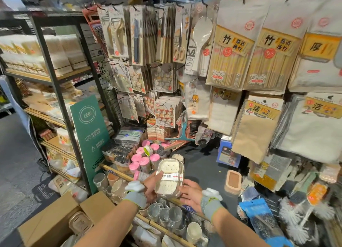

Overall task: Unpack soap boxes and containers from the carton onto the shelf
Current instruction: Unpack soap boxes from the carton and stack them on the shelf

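Observation:
A cream soap box (169,176) with a white "SOAP BOX" label band is held over the dark shelf (207,165). My left hand (152,185) grips its left side, thumb across the label. My right hand (190,193) cups its lower right corner from beneath. The open brown carton (55,220) stands at the lower left, with more cream soap boxes (80,222) inside it. A pink soap dish (232,182) lies on the shelf to the right of the box.
Pink-lidded containers (143,159) and small jars (118,152) crowd the shelf's left side. Cups and glasses (166,215) fill the tier below. Packets of chopsticks, cloths and utensils hang above. A green sign (88,135) leans on a metal rack at left.

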### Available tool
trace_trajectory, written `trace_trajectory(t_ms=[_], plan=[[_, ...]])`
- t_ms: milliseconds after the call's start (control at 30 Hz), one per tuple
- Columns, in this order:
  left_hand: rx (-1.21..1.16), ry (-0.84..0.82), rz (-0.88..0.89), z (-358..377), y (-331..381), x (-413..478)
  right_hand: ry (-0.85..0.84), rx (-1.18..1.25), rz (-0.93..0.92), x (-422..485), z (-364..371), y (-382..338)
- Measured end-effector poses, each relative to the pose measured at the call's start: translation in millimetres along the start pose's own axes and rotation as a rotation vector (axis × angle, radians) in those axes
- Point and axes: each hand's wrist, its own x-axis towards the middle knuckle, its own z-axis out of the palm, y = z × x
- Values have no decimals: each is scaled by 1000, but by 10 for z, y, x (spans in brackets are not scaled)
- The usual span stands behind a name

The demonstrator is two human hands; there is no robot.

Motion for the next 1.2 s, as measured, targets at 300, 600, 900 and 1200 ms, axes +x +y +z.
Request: trace_trajectory(t_ms=[300,600,900,1200], plan=[[17,63,-32,20,-70,338,-33,-3,-68,109,57,-167],[-109,-60,-129,-20,51,284,42,-98,-46,386,138,-163],[117,-108,-25,-275,-48,725,95,-34,-59,828,242,-94],[124,-139,-204,-575,-234,1436,216,-55,135,1428,346,-27]])
